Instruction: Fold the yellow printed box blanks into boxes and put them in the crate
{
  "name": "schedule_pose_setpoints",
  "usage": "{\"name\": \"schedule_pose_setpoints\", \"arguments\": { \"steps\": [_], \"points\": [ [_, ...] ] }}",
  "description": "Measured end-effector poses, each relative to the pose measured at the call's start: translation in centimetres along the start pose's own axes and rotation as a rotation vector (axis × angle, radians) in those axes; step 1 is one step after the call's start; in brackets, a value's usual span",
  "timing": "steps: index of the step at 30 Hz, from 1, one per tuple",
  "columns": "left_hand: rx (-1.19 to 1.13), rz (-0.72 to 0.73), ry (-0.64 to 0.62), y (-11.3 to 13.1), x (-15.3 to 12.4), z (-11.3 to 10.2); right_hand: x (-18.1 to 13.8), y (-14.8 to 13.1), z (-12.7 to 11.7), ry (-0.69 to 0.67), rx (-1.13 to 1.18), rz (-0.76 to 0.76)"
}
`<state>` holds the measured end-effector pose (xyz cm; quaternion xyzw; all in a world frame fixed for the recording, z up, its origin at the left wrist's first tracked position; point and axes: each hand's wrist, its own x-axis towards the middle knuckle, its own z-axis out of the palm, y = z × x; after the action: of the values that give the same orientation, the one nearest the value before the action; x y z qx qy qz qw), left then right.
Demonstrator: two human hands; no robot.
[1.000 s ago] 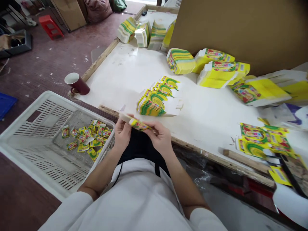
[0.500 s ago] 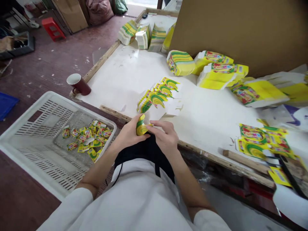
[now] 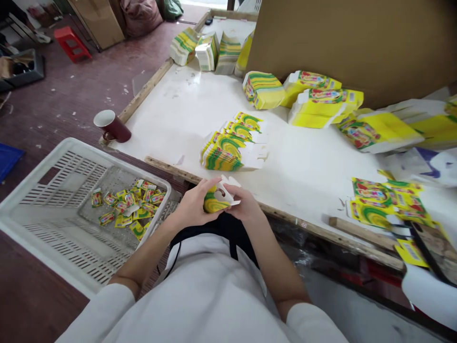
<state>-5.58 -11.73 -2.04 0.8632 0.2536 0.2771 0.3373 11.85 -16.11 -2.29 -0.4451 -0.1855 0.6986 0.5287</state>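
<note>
Between my two hands is a small yellow and green cardboard box [image 3: 213,202], with white flaps standing out at its right end. My left hand [image 3: 194,204] is wrapped round the box's left side. At the flap end, the fingers of my right hand [image 3: 245,204] grip the white cardboard. Just beyond my hands, a fanned stack of flat printed cartons [image 3: 228,150] lies on the white table [image 3: 150,124]. Down to my left, a white plastic basket [image 3: 32,200] holds several small folded boxes [image 3: 137,202].
A maroon mug [image 3: 119,131] stands at the table's left edge. Bundles of flat cartons [image 3: 266,90] line the back, before a big cardboard sheet [image 3: 350,43]. At the right lie loose cartons [image 3: 373,202] and a wooden strip [image 3: 364,233]. A red stool [image 3: 72,45] is on the floor.
The box has turned, so its white flaps now show at the right end. My right hand has closed in on that end, and the view has shifted slightly.
</note>
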Motion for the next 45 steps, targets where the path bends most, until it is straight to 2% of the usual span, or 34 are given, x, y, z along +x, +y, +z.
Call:
{"name": "schedule_pose_setpoints", "arguments": {
  "steps": [2,6,8,12,15,19,25,28,31,36,39,42,43,45],
  "points": [
    [-0.002,-0.010,-0.013,0.0,0.0,0.1,0.1,0.9,0.1,-0.024,0.029,0.006],
    [0.008,-0.104,0.057,-0.1,0.1,0.2,-0.3,2.4,0.3,-0.049,0.036,-0.244],
    [0.016,-0.152,0.110,-0.2,0.3,0.4,-0.5,2.4,0.4,-0.022,-0.003,-0.304],
    [0.043,-0.110,0.113,-0.3,0.6,0.9,-0.3,1.6,0.7,0.035,-0.053,-0.243],
    [0.114,-0.073,0.082,-0.3,0.6,0.7,0.1,1.0,0.6,-0.034,-0.126,-0.187],
    [0.184,-0.118,0.006,-0.4,0.4,0.2,0.0,1.1,0.1,-0.053,-0.193,-0.194],
    [0.180,0.046,-0.048,-0.1,0.7,0.5,-0.6,1.7,0.6,-0.198,-0.112,-0.158],
    [0.185,0.093,-0.035,-0.1,0.7,0.7,-0.4,2.2,0.6,-0.237,-0.144,-0.216],
    [0.174,0.048,0.013,-0.6,0.6,0.8,-0.6,2.5,0.3,-0.249,-0.287,-0.412],
    [0.175,0.006,0.046,-1.3,0.9,1.0,-1.1,2.8,0.2,-0.045,-0.840,-0.791],
    [0.152,-0.164,0.245,-1.2,0.9,1.1,-0.8,2.8,-0.1,0.151,-0.847,-0.899],
    [-0.139,-0.443,0.355,-1.2,0.7,0.8,-0.2,2.7,-0.8,0.380,-0.755,-0.945],
    [-0.297,-0.503,0.368,-1.2,0.6,0.6,0.0,2.7,-1.0,0.387,-0.770,-0.962],
    [-0.563,-0.560,0.432,-1.1,0.6,0.1,0.2,2.7,-1.3,0.299,-0.873,-0.995]
  ]
}}
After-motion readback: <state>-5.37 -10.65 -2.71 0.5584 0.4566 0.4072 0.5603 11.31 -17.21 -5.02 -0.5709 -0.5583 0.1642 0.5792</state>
